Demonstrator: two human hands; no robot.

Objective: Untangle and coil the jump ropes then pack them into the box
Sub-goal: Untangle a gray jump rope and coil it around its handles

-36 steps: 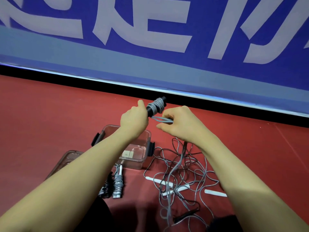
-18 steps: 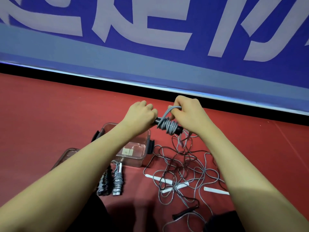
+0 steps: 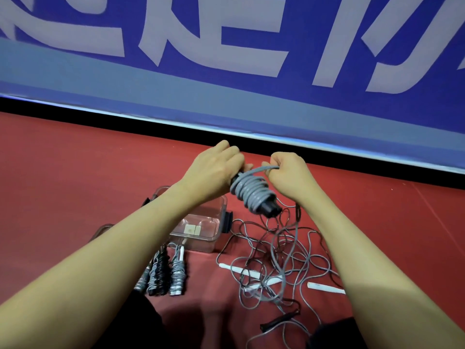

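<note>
Far left on the red floor [image 3: 75, 177]: the edge of a clear lid [image 3: 102, 229], mostly hidden behind the left forearm. Just right of it, three wound rope bundles [image 3: 163, 273] side by side, grey and black, lying near the front of the clear plastic box [image 3: 201, 230]. Box open-topped, black latch on its right side, sitting under the left forearm in this view. Above it, left hand [image 3: 214, 170] with fingers curled round the upper end of a black handle [image 3: 270, 210], gripping it; handle tilted, lower end pointing down and right. Around the handle, tight turns of grey rope [image 3: 251, 192]. Just right, right hand [image 3: 289, 172] with fingers curled, pinching a doubled strand of that grey rope and holding it taut toward the handle. Below the right hand, rope trailing down into a loose tangle [image 3: 276, 260] of grey and dark cords on the floor, right of the box. Within and beside the tangle, white handles [image 3: 324, 288] and another black handle [image 3: 279, 322]. Behind everything, a blue banner [image 3: 251, 84] with large pale characters.
</note>
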